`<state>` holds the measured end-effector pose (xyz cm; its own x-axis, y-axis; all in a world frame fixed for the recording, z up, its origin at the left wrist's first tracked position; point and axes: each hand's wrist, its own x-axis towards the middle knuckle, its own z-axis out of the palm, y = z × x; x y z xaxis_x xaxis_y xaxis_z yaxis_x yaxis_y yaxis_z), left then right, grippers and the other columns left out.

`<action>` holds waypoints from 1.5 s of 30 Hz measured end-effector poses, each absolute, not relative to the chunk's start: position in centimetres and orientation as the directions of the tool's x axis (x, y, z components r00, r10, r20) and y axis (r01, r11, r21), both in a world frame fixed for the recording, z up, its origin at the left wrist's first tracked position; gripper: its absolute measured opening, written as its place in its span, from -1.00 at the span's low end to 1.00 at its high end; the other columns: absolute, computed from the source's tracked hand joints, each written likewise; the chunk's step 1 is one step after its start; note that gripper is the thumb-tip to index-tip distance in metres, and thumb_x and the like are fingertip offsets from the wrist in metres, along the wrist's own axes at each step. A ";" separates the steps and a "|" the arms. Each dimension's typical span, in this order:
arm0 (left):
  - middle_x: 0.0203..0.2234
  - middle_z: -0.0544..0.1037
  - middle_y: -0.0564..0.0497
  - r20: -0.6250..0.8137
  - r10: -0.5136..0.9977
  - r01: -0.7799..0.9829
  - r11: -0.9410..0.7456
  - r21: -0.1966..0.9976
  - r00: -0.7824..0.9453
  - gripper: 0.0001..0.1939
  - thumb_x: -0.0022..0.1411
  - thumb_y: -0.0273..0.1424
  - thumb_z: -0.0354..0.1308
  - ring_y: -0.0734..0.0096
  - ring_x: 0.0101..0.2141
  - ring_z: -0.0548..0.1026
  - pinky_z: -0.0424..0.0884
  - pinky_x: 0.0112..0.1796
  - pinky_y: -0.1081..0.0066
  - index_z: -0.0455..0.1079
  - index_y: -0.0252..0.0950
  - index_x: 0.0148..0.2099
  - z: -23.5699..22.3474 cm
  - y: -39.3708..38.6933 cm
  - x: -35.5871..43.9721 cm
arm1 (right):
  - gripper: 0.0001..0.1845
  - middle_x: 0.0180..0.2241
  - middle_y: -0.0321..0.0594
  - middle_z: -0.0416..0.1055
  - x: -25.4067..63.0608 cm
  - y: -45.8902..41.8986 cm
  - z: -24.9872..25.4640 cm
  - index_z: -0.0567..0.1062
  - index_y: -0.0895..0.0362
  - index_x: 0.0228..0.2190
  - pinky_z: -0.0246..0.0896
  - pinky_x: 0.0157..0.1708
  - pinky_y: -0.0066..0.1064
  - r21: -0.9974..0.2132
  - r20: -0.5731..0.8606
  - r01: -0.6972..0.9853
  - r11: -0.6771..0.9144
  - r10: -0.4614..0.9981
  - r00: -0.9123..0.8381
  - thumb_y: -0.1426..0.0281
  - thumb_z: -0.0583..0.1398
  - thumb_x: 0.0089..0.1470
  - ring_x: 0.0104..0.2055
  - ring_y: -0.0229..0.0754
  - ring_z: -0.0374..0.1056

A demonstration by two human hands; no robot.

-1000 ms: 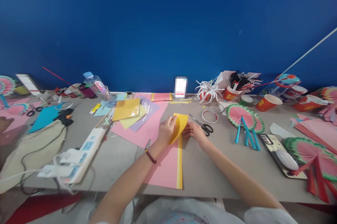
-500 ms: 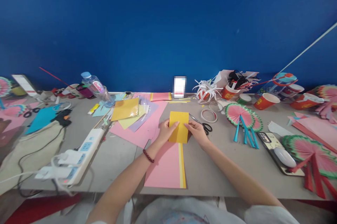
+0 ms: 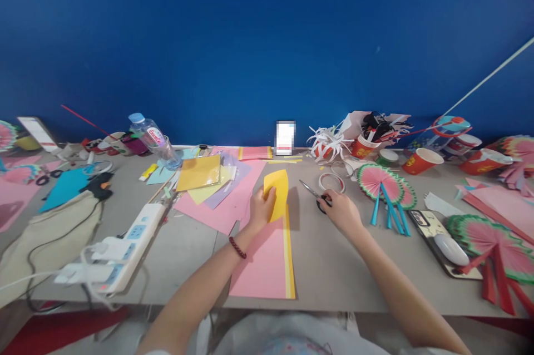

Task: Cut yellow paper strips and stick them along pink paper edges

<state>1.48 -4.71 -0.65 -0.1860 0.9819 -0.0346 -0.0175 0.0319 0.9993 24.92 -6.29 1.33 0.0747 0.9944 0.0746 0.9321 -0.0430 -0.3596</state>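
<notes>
My left hand (image 3: pixel 261 209) is closed on a yellow paper sheet (image 3: pixel 277 195), thumb across its front, held upright and slightly bent above the table. Below it lies a pink sheet (image 3: pixel 261 266) with pale and darker yellow strips along its right edge. My right hand (image 3: pixel 341 209) grips the black handles of a pair of scissors (image 3: pixel 311 188) whose blades point away to the left. Just beyond that hand is a roll of tape (image 3: pixel 332 182).
On the left are a power strip (image 3: pixel 131 246), a plastic bottle (image 3: pixel 154 141) and more coloured paper (image 3: pixel 199 171). To the right lie pink-green folded fans (image 3: pixel 380 182), paper cups (image 3: pixel 422 161) and a phone (image 3: pixel 429 232) with a white mouse (image 3: pixel 451 249) on it.
My right hand has let go of the yellow paper and moved right onto the scissors' handles. The yellow paper, in my left hand alone, has turned and bent.
</notes>
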 end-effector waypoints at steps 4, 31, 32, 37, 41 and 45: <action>-0.56 0.45 0.06 0.139 0.967 0.248 -0.084 0.965 -0.215 -0.80 0.05 -0.21 0.23 0.34 -0.47 0.43 0.29 -0.42 0.42 0.39 -0.23 -0.39 -0.8 -4.7 1.0 | -0.81 -0.32 -0.08 0.50 25.1 -6.0 0.6 0.48 0.14 -0.32 0.12 -0.39 -0.43 -0.360 0.038 0.931 -0.054 0.997 0.073 0.30 0.17 0.06 -0.28 -0.11 0.40; -0.22 0.56 -0.12 0.052 0.932 -0.284 -0.162 0.945 -0.359 -0.60 0.09 -0.17 0.27 0.34 -0.31 0.56 0.49 -0.32 0.39 0.38 -0.30 -0.10 0.4 -3.5 -0.2 | -0.51 -0.57 -0.44 0.29 20.0 -9.3 0.1 0.30 0.10 -0.41 -0.05 -0.85 -0.60 -0.920 -0.386 0.059 -0.388 0.868 -0.312 -0.08 0.18 -0.04 -0.76 -0.47 0.04; -0.22 0.56 -0.11 0.038 0.924 -0.292 -0.159 0.943 -0.381 -0.60 0.08 -0.17 0.27 0.35 -0.32 0.56 0.49 -0.33 0.40 0.38 -0.29 -0.10 0.4 -3.4 -0.3 | -0.51 -0.58 -0.45 0.29 19.8 -9.5 0.1 0.29 0.10 -0.41 -0.09 -0.86 -0.62 -0.917 -0.396 0.089 -0.389 0.861 -0.320 -0.08 0.17 -0.04 -0.77 -0.48 0.02; -0.24 0.56 -0.08 0.003 0.900 -0.325 -0.160 0.932 -0.436 -0.59 0.04 -0.18 0.30 0.37 -0.35 0.56 0.49 -0.37 0.42 0.38 -0.27 -0.10 0.8 -3.1 -0.6 | -0.51 -0.64 -0.51 0.23 19.1 -9.8 -0.2 0.28 0.09 -0.42 -0.27 -0.85 -0.65 -0.894 -0.444 0.205 -0.398 0.843 -0.303 -0.08 0.18 -0.07 -0.79 -0.51 -0.10; -0.19 0.55 -0.10 0.001 0.897 -0.319 -0.158 0.935 -0.442 -0.57 0.06 -0.17 0.29 0.35 -0.31 0.57 0.49 -0.36 0.41 0.37 -0.26 -0.07 1.1 -3.3 -0.7 | -0.52 -0.63 -0.49 0.25 18.9 -9.9 -0.1 0.30 0.10 -0.41 -0.29 -0.83 -0.65 -0.897 -0.437 0.217 -0.385 0.842 -0.317 -0.07 0.19 -0.07 -0.77 -0.51 -0.10; -0.16 0.54 -0.12 0.023 0.892 -0.306 -0.179 0.935 -0.451 -0.57 0.08 -0.18 0.28 0.34 -0.28 0.56 0.49 -0.33 0.41 0.36 -0.28 -0.05 1.3 -3.4 -0.6 | -0.54 -0.63 -0.49 0.25 18.7 -10.0 0.3 0.29 0.09 -0.42 -0.30 -0.83 -0.63 -0.900 -0.432 0.215 -0.379 0.841 -0.325 -0.04 0.19 -0.06 -0.77 -0.51 -0.10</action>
<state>-0.62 -3.40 1.26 -0.4513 0.8921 0.0230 -0.3058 -0.1789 0.9351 18.66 -10.04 0.30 -0.3248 0.8413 -0.4321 0.2152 -0.3792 -0.8999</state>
